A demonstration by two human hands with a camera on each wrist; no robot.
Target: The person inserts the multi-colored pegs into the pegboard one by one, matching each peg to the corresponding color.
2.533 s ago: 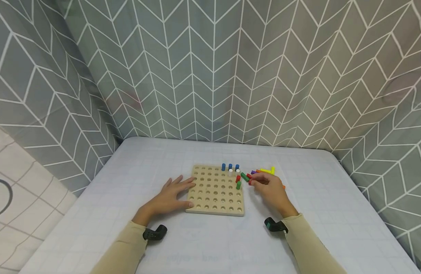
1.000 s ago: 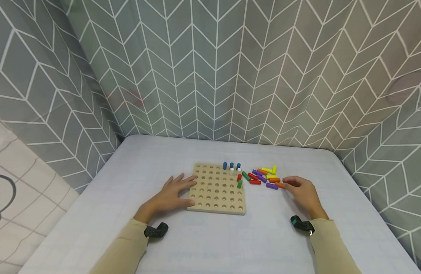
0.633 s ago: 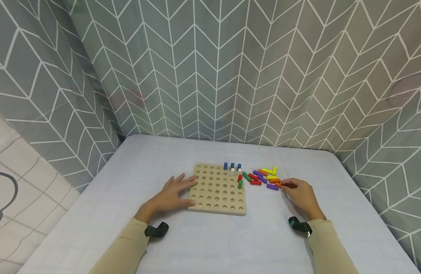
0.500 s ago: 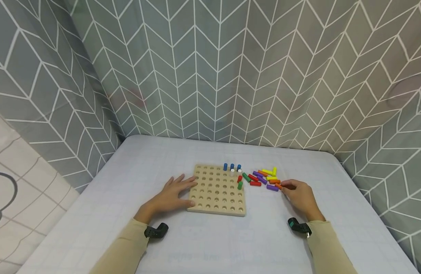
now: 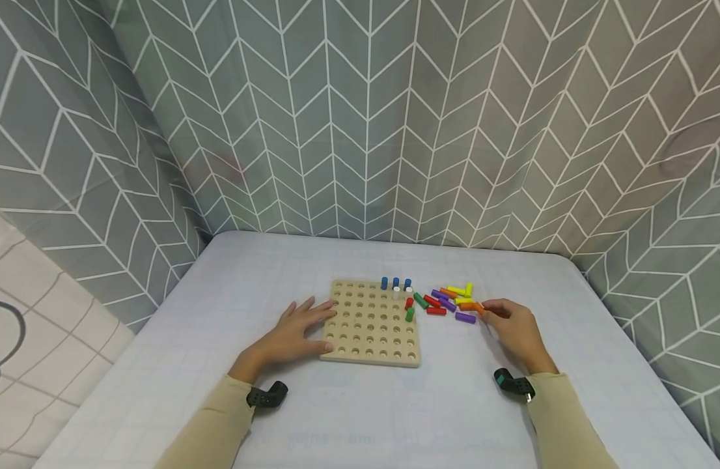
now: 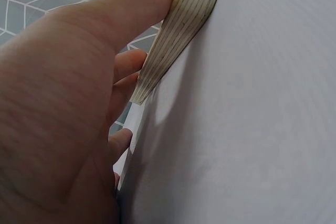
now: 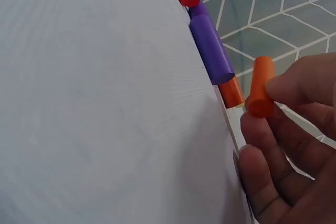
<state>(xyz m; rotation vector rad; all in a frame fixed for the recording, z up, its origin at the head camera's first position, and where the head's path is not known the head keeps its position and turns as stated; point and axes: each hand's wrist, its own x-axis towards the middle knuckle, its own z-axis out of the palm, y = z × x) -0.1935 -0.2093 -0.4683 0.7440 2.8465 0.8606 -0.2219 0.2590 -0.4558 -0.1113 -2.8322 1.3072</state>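
One orange peg (image 7: 261, 85) has just been raised off the counter (image 5: 360, 410); it is pinched in the right grip (image 5: 518, 331) beside the loose pegs (image 5: 436, 311); picking-up seems completed; the board (image 5: 363, 345) is touched by the spread left grip (image 5: 286, 339).

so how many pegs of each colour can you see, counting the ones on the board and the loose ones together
Blue pegs: 3
White pegs: 2
Red pegs: 3
Green pegs: 2
Purple pegs: 3
Orange pegs: 3, one held in the right hand
Yellow pegs: 3
Total in sight: 19
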